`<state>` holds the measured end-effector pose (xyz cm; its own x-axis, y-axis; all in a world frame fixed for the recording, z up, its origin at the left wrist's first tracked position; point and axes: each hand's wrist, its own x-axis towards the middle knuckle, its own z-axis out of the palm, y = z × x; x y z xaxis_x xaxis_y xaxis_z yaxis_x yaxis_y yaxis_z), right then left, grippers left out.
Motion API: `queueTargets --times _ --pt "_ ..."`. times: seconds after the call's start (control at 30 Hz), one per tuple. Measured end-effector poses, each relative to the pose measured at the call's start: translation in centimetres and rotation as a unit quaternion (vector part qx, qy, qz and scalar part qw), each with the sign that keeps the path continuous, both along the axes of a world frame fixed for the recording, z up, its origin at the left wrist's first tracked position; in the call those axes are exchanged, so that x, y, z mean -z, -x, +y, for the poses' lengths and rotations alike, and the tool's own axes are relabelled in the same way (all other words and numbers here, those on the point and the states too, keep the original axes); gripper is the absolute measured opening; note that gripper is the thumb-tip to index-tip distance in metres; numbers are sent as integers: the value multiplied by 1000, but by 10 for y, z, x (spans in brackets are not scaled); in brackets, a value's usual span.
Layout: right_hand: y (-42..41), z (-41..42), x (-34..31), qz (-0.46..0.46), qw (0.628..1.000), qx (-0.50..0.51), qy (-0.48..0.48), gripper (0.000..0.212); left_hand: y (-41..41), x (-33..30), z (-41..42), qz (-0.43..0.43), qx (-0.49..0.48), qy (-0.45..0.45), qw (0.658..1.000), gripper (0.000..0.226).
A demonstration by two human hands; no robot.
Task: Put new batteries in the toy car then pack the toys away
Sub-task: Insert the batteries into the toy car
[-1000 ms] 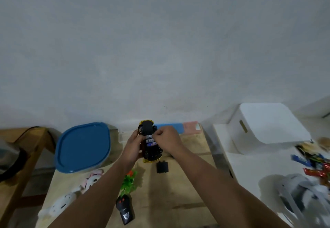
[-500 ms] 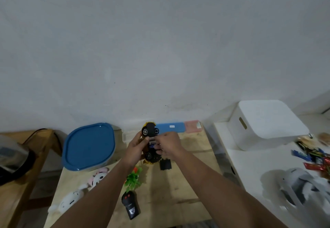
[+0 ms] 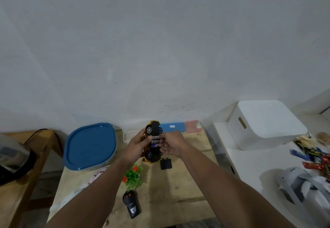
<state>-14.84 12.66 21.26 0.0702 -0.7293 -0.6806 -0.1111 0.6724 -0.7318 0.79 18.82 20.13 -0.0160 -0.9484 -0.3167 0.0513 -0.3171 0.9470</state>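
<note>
We note: plush toys [image 3: 92, 178], largely covered by the left forearm. Dark appliance [image 3: 12, 158], cut by the left frame edge. Grey headset [image 3: 301, 184] and snack wrappers [image 3: 314, 156], blurred, running off the right edge. Batteries [image 3: 155, 141] in the toy car [image 3: 151, 142]: labels too small for us to read.

A plain pale-grey wall [image 3: 160, 49] is filling most of the view under flat, even light. A light wooden desk [image 3: 187, 188] is standing against it, a darker wooden table [image 3: 21, 192] is sitting to its left, and a white counter [image 3: 250, 165] is lying to its right.
</note>
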Motion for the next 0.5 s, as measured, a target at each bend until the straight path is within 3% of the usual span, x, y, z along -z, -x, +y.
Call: queueTargets --times 0.17,0.5 --pt "5 4 4 -39 999 13 -33 10 0 7 -1 2 9 -5 1000 36" --pt "5 3 8 -104 989 82 -64 26 3 10 -8 -6 14 10 1000 40"
